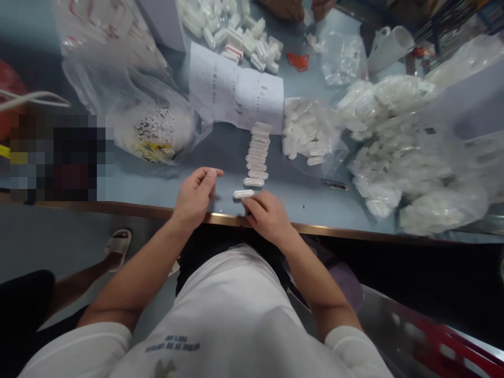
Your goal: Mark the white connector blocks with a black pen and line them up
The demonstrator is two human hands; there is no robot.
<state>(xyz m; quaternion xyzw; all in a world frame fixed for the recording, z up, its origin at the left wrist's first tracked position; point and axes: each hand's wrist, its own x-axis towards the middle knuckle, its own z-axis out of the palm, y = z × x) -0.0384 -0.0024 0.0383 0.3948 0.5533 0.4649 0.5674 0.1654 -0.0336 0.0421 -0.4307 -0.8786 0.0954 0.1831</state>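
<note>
My right hand (pixel 268 214) is closed near the table's front edge, with its fingertips at the right end of a small white oblong plastic piece (pixel 243 194). A row of small holes or marks runs along this piece. Something dark shows under the fingers, too small to name. To the left, my left hand (pixel 196 195) hovers over the table with thumb and index finger pressed together; whatever may be between them is hidden. Beyond the right hand, several similar white plastic pieces (pixel 258 158) lie in a column leading away from me.
Printed sheets (pixel 236 89) lie behind the column. A bag of white parts (pixel 311 131) is at the right, a bag of black-and-white bits (pixel 157 131) at the left. White parts (pixel 236 34) are heaped at the back, near orange pieces (pixel 298 61) and another person's hands (pixel 303 10).
</note>
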